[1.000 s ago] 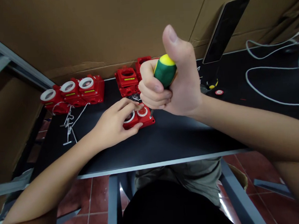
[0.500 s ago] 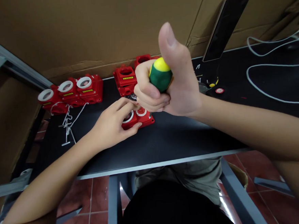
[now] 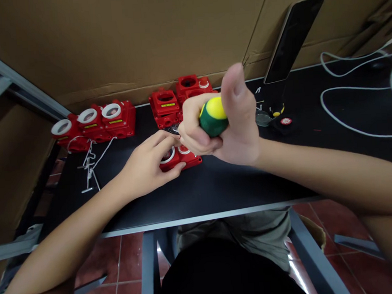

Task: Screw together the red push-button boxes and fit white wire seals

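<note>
A red box (image 3: pixel 190 161) with white-rimmed round openings lies flat on the black table. My left hand (image 3: pixel 147 166) grips its left side, the thumb along the near edge and the fingers over the top. Above the box's right end, my right hand (image 3: pixel 240 132) is wrapped around a screwdriver (image 3: pixel 213 117) with a green and yellow handle, the thumb pointing up. The handle's end faces me, and the hand hides the shaft and tip.
Several red boxes with white rings (image 3: pixel 111 110) stand at the back left, white cords and metal rods (image 3: pixel 89 170) before them. More red housings (image 3: pixel 164 103) sit at the back middle. Rightward are a leaning dark panel (image 3: pixel 294 41), small parts (image 3: pixel 286 121) and a white cable (image 3: pixel 345 126).
My right hand and the screwdriver have come down a little, and the thumb sits lower. My left hand stays on the red box. The view has shifted slightly.
</note>
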`<state>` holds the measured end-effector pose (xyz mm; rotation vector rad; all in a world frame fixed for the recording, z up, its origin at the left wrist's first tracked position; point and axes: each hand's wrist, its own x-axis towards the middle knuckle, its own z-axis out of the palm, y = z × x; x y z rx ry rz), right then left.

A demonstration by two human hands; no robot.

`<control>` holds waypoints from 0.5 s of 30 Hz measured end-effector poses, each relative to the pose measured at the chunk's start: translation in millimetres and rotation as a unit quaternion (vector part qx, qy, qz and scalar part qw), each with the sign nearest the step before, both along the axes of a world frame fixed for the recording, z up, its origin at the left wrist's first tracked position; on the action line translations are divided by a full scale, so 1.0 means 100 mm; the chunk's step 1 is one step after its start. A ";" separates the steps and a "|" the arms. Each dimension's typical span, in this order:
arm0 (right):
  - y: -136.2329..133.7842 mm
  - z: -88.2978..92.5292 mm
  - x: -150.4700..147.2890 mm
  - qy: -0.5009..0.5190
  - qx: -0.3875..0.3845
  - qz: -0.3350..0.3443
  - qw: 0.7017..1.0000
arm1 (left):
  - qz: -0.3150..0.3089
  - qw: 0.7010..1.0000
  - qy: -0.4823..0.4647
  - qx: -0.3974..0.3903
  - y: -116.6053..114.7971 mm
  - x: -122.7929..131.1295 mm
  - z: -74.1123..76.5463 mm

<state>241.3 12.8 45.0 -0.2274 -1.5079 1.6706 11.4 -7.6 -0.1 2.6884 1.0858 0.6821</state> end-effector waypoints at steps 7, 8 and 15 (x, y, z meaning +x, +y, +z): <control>-0.03 -0.04 -0.19 0.101 -0.048 -0.180 0.977 | 0.011 1.000 0.012 -0.008 -0.03 0.02 0.02; 0.00 -0.04 -0.19 0.094 -0.045 -0.172 0.980 | 0.010 1.000 0.010 -0.006 -0.03 0.02 0.01; 0.26 -0.02 -0.09 0.081 0.052 -0.137 0.986 | 0.005 1.000 -0.010 -0.015 -0.03 0.00 -0.03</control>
